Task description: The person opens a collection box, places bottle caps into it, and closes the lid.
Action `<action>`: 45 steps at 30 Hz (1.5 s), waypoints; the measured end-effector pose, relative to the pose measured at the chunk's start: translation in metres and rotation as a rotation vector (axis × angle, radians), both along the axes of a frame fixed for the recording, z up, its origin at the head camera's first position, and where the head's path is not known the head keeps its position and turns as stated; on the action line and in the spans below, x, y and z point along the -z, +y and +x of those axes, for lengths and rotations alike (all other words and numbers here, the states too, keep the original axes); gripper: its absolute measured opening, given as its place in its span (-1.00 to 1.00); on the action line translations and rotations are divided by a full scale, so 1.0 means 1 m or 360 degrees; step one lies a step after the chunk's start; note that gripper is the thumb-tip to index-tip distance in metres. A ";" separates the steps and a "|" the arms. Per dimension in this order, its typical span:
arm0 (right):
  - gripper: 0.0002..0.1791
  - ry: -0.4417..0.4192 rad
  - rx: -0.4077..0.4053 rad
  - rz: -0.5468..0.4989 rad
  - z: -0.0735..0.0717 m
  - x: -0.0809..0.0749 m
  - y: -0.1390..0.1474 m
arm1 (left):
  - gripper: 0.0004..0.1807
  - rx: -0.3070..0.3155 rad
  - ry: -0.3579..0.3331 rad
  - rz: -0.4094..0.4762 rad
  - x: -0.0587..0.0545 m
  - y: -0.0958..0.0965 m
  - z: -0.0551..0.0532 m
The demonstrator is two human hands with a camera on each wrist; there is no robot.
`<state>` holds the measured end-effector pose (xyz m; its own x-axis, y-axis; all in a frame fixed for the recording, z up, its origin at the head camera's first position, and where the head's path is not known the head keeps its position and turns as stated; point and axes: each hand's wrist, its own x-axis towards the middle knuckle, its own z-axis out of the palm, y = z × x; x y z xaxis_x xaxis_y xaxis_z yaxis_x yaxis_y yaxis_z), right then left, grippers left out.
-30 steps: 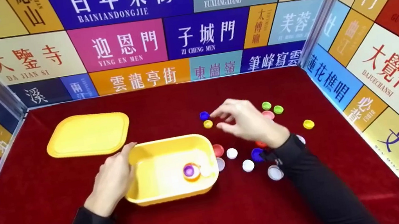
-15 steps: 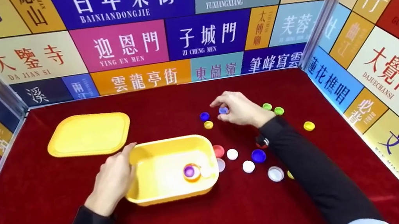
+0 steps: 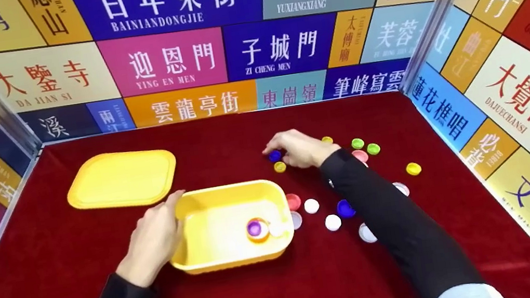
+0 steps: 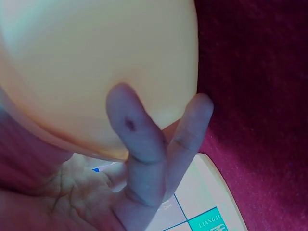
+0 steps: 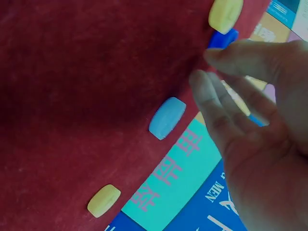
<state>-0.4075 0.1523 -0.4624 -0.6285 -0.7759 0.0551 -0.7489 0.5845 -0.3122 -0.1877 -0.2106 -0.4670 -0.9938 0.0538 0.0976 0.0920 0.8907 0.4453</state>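
Note:
My left hand [image 3: 153,242] grips the left wall of a yellow plastic box [image 3: 234,262]; in the left wrist view its fingers [image 4: 139,130] lie against the wall. A purple cap [image 3: 256,228] and an orange one lie inside the box. My right hand [image 3: 304,147] is over a dark blue bottle cap [image 3: 274,156], which lies on the red cloth beside a small yellow cap [image 3: 280,167]. In the right wrist view, the thumb and forefinger stand apart, the thumb tip by the dark blue cap [image 5: 223,39]. A light blue cap [image 5: 167,118] lies near the fingers, hidden in the head view.
The yellow lid [image 3: 121,179] lies behind the box to the left. Several caps spread over the right side, among them a white cap [image 3: 333,222], a red cap [image 3: 293,201] and a green cap [image 3: 374,149]. Printed panels [image 3: 173,60] wall the back and sides.
My right hand first moved back over the light blue cap, then left and forward to the dark blue cap. The light blue cap stays on the cloth. My left hand keeps its grip.

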 end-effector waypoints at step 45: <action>-0.68 0.0027 -0.0202 -0.0366 0.136 -0.033 -0.019 | -0.37 0.0024 0.0006 -0.0018 0.000 0.000 0.000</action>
<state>-0.2715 0.1333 -0.4289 -0.5245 -0.8143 0.2487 -0.8179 0.4007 -0.4130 -0.1881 -0.2108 -0.4674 -0.9925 0.0698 0.1008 0.1071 0.8941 0.4350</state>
